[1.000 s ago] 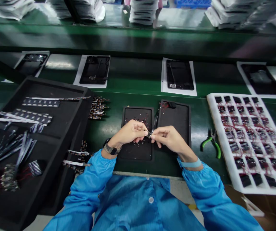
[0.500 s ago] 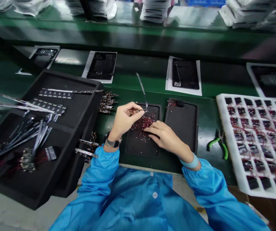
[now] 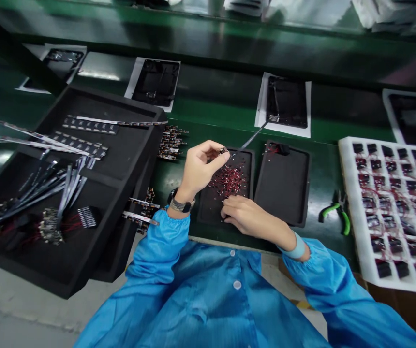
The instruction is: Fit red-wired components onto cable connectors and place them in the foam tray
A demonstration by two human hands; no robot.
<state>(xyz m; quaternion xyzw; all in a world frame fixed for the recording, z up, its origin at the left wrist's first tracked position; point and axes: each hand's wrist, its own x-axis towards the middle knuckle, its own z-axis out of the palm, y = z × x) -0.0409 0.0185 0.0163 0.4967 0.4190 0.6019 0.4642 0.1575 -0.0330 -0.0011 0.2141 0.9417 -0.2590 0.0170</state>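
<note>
Left hand (image 3: 201, 164) is raised over the black mat (image 3: 208, 212), thumb and forefinger pinched shut on a small dark component (image 3: 223, 151) with a thin ribbon strip (image 3: 253, 136) trailing up to the right. Right hand (image 3: 246, 217) lies knuckles-up on the mat beside the red-wired parts (image 3: 230, 178) (fingers curled; contents cannot be told). Green-handled pliers (image 3: 334, 212) lie well apart.

A glossy green bench top (image 3: 211, 113) is seen beyond both hands. Matt black foam-like pads (image 3: 284, 186) lie under and right of the right hand (image 3: 246, 217). White foam (image 3: 349, 193) is seen far right; smooth blue cloth sleeves (image 3: 164, 241) cover the wrists.
</note>
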